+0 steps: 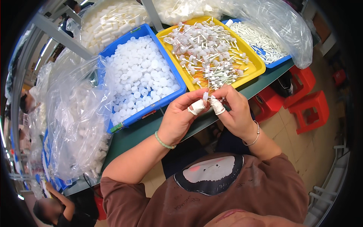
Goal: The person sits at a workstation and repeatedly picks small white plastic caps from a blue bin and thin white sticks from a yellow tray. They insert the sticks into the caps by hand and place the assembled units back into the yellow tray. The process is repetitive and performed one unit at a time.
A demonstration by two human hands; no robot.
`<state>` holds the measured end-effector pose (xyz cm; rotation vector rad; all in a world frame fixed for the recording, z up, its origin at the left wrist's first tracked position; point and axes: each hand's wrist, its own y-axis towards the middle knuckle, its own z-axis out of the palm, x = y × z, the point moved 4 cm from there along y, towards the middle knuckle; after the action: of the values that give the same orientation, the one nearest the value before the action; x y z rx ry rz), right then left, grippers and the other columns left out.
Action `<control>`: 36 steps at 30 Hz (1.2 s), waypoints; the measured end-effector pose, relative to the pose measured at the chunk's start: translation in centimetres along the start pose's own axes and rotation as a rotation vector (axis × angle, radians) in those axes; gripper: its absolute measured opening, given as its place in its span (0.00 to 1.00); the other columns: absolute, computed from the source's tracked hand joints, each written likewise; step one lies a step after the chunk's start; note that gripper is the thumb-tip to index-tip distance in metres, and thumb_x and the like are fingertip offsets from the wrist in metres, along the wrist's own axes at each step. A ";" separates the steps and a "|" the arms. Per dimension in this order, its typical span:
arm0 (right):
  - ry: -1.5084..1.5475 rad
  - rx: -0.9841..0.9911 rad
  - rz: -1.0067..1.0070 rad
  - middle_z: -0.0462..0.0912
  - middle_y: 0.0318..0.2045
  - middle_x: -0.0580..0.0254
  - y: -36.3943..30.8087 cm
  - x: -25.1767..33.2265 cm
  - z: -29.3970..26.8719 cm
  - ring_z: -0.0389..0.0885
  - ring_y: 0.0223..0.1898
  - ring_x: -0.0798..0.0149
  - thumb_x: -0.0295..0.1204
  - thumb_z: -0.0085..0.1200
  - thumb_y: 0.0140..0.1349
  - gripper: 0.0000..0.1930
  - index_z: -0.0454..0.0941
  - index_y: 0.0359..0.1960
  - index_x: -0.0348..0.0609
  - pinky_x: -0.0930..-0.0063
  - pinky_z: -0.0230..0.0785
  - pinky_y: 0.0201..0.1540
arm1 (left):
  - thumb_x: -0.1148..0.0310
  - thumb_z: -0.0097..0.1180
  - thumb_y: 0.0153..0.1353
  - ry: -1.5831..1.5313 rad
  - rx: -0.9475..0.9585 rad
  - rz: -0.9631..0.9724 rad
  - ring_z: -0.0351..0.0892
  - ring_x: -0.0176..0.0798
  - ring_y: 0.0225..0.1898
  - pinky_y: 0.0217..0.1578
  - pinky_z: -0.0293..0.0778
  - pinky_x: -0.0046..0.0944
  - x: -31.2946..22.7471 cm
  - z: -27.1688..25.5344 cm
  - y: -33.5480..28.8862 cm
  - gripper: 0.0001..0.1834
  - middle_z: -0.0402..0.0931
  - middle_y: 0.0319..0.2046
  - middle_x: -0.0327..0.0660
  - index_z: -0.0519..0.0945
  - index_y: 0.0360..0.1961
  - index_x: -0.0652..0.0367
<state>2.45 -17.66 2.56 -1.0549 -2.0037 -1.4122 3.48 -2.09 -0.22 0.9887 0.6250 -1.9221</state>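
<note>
My left hand and my right hand meet fingertip to fingertip over the table's near edge. Between the left thumb and index finger is a small white plastic disc, seen nearly edge-on. The right thumb and fingers are pinched together right beside it; what lies in that pinch is hidden. White tape wraps both thumbs. Just beyond the hands, a yellow tray holds a heap of thin white sticks with discs and fine orange wires. To its left, a blue tray is filled with loose translucent white discs.
A second blue tray with short white sticks stands at the far right. Clear plastic bags crowd the left and back. A metal post rises behind the trays. Red stools stand right; another person is at lower left.
</note>
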 end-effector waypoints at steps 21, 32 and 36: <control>-0.345 -0.016 0.224 0.77 0.26 0.61 3.6 -3.2 -8.1 0.77 0.28 0.67 0.31 0.61 0.53 0.16 0.77 0.43 0.43 0.74 0.70 0.32 | 0.67 0.57 0.62 0.035 -0.174 -0.023 0.78 0.31 0.45 0.49 0.75 0.32 -0.2 -0.3 -0.2 0.14 0.77 0.42 0.37 0.74 0.48 0.58; -0.966 0.104 0.434 0.83 0.31 0.52 9.3 -15.7 -17.5 0.81 0.36 0.50 0.28 0.57 0.51 0.07 0.81 0.32 0.43 0.61 0.72 0.40 | 0.67 0.57 0.62 -0.170 -0.085 -0.088 0.78 0.34 0.48 0.49 0.76 0.31 0.2 0.0 0.1 0.15 0.76 0.46 0.39 0.73 0.48 0.56; -0.915 -0.034 0.321 0.82 0.30 0.51 8.8 -15.5 -17.6 0.81 0.35 0.52 0.27 0.55 0.53 0.07 0.79 0.34 0.41 0.63 0.71 0.40 | 0.67 0.57 0.63 -0.224 -0.098 -0.115 0.77 0.35 0.50 0.49 0.76 0.31 0.5 -0.1 0.0 0.16 0.76 0.47 0.39 0.72 0.50 0.57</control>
<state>17.81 -37.49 2.47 -2.2024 -2.1961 -0.8446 3.38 -2.21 -0.71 0.6771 0.6504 -2.0464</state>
